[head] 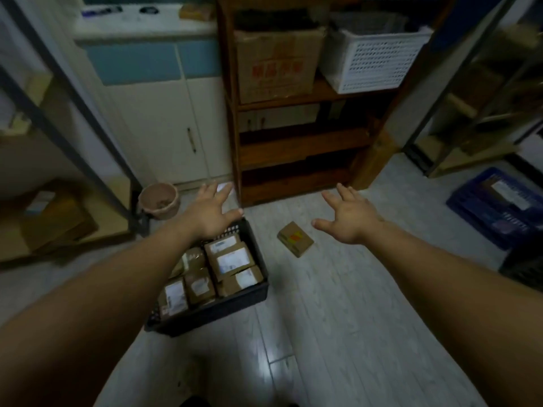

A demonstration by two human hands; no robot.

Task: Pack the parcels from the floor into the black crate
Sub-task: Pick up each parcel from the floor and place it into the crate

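The parcel (295,239) lies flat on the floor (338,289), just right of the crate (235,304) and apart from it. Its long axis appears to run diagonally, far-left to near-right. The right hand (351,220) is nearer, with the parcel down and to the left of its thumb. The left hand (210,214) hovers over the crate's far rim. On both hands the fingers (343,190) are spread wide and hold nothing.

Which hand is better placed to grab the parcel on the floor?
Right, probably: the right hand is open and nearest the parcel; the left hand is by the black crate, farther off.
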